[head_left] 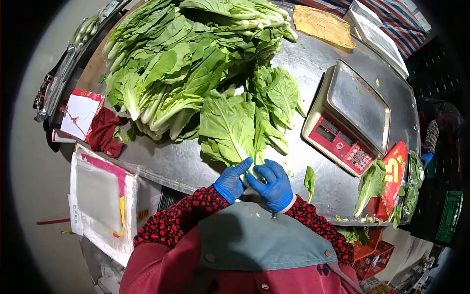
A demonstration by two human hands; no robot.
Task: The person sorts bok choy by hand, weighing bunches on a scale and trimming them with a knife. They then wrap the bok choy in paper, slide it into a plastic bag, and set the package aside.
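Observation:
My left hand (234, 180), in a blue glove, is closed around the stem end of a leafy green (227, 127) at the table's front edge. Just to its right, my right hand (272, 185), also gloved in blue, has its fingers bent round the same pale stems. The leaves point away from me and lie on the metal table (176, 164). More loose greens (281, 95) lie right behind them. A large heap of leafy greens (181, 63) fills the back left of the table.
A red scale (338, 139) with a metal pan stands to the right. Beyond it are a yellow board (324, 25), a red bag (393, 176) and loose leaves. At left are a dark red cloth (105, 132) and plastic bags (100, 196). A co-worker's blue-gloved hand (427, 159) shows far right.

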